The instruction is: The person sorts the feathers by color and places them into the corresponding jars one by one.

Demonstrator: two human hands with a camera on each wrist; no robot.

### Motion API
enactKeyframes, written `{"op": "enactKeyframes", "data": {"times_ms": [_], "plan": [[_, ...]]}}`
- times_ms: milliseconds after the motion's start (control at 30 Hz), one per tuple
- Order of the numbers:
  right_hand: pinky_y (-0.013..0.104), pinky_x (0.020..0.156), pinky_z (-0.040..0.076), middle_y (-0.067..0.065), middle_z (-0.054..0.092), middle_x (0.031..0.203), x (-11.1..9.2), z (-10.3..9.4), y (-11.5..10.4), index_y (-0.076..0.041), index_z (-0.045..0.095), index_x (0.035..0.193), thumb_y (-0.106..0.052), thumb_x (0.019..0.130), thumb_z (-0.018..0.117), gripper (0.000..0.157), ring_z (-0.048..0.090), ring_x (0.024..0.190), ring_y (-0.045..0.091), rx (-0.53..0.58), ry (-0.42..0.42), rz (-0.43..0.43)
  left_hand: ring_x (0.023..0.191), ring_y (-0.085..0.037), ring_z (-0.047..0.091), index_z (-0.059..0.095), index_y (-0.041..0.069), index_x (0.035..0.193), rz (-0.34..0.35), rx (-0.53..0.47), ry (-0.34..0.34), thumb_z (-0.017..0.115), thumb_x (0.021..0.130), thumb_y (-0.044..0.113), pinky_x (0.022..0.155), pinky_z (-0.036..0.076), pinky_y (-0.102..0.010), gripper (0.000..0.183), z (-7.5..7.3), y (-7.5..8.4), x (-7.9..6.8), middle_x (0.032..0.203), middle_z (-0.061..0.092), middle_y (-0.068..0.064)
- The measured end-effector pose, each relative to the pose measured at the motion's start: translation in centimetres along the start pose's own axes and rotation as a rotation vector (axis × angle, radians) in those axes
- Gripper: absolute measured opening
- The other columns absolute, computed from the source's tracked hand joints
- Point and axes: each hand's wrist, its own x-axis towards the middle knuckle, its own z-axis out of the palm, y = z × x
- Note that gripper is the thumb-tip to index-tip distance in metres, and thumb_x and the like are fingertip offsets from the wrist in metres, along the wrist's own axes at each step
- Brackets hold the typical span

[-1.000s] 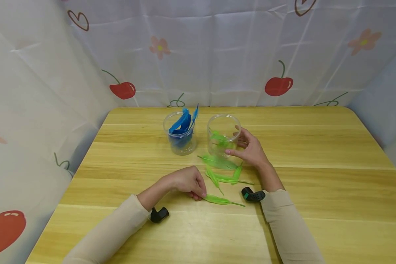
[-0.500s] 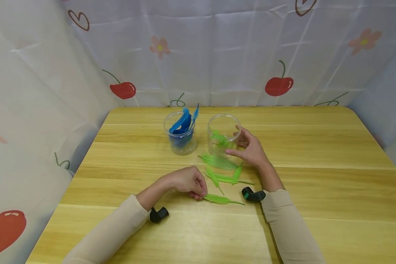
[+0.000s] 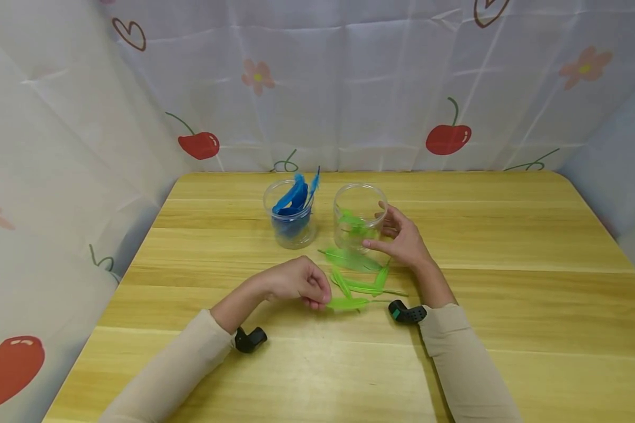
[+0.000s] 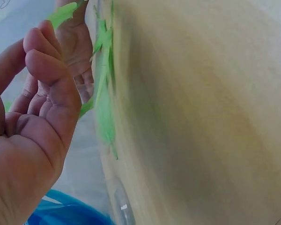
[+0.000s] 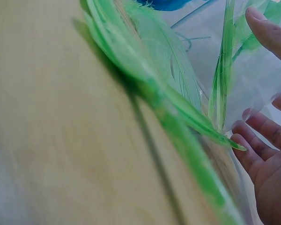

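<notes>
My left hand [image 3: 298, 281] pinches a green feather [image 3: 348, 304] by one end between thumb and fingertips, just above the table. In the left wrist view, that feather [image 4: 63, 14] shows beyond the curled fingertips. My right hand [image 3: 404, 241] grips the right side of a clear plastic cup [image 3: 338, 236], thumb in front and fingers behind. Inside this cup are green feathers [image 3: 352, 221]. Several more green feathers [image 3: 357, 286] lie on the table before it, partly overlapped by the held one. From the right wrist, thumb and fingers [image 5: 260, 124] show at the cup wall.
A second clear cup [image 3: 296, 239] stands left of the first, with blue feathers [image 3: 292, 205] inside, some above its rim. Black wrist devices [image 3: 251, 339] sit at both cuffs. Behind the wooden table [image 3: 508, 235] hangs a printed curtain [image 3: 344, 88].
My left hand has raised the pinched feather off the table and moved it slightly away from me, over the loose feathers. My right hand has stayed on the cup.
</notes>
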Motion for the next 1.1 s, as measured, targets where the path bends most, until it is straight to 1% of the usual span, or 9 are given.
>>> {"op": "enactKeyframes", "data": {"times_ms": [100,167,333,433,700,933,1100], "plan": [[0.052,0.106,0.039,0.034,0.044,0.14,0.0,0.0,0.0,0.003,0.029,0.153,0.002,0.08,0.08,0.088,0.049,0.124,0.046,-0.001,0.001,-0.007,0.065,-0.013,0.064,0.071,-0.007,0.09,0.015,-0.018,-0.002,0.066,0.092,-0.001,0.061,0.053,-0.028,0.008,-0.2,0.1,-0.1,0.074,0.071,-0.007],[0.053,0.106,0.039,0.034,0.044,0.139,0.0,0.0,0.1,0.003,0.029,0.152,0.002,0.08,0.08,0.088,0.05,0.124,0.046,0.0,0.002,-0.011,0.065,-0.014,0.065,0.071,-0.007,0.09,0.023,-0.025,0.0,0.066,0.092,-0.001,0.063,0.055,-0.031,0.008,-0.4,0.2,-0.3,0.075,0.071,-0.008],[0.054,0.106,0.039,0.034,0.045,0.138,-0.1,-0.1,0.1,0.003,0.029,0.152,0.002,0.081,0.079,0.087,0.049,0.124,0.046,0.006,0.001,-0.017,0.067,-0.016,0.066,0.07,-0.007,0.09,0.032,-0.027,0.006,0.066,0.092,-0.001,0.068,0.058,-0.038,0.008,-0.8,1.1,-0.8,0.076,0.071,-0.008],[0.053,0.106,0.038,0.034,0.043,0.14,-0.1,0.0,0.1,0.003,0.029,0.152,0.002,0.081,0.079,0.087,0.049,0.125,0.046,0.009,-0.001,-0.013,0.068,-0.016,0.066,0.07,-0.008,0.091,0.043,-0.032,0.016,0.066,0.092,-0.001,0.07,0.058,-0.039,0.008,-0.9,1.8,-1.1,0.077,0.071,-0.007],[0.053,0.106,0.038,0.035,0.044,0.138,0.0,0.0,0.3,0.004,0.028,0.152,0.002,0.081,0.079,0.087,0.05,0.124,0.046,0.004,-0.003,-0.018,0.068,-0.014,0.065,0.069,-0.009,0.093,0.079,-0.076,0.06,0.065,0.093,-0.001,0.069,0.058,-0.034,0.009,-1.2,2.7,-1.6,0.078,0.071,-0.007],[0.051,0.107,0.038,0.029,0.046,0.14,1.1,-0.1,3.4,-0.003,0.029,0.154,0.0,0.08,0.081,0.091,0.05,0.125,0.041,0.032,0.006,-0.02,0.067,-0.015,0.066,0.067,-0.014,0.096,0.146,-0.144,0.135,0.062,0.093,-0.006,0.065,0.057,-0.027,0.01,-1.4,3.7,-2.0,0.077,0.071,-0.009],[0.05,0.107,0.039,0.026,0.047,0.14,1.2,-0.1,3.9,-0.004,0.03,0.154,-0.003,0.079,0.082,0.092,0.051,0.123,0.039,0.046,0.011,-0.033,0.067,-0.015,0.065,0.067,-0.014,0.095,0.183,-0.181,0.178,0.062,0.092,-0.007,0.064,0.056,-0.025,0.009,-1.5,4.2,-2.1,0.076,0.07,-0.008]]}}
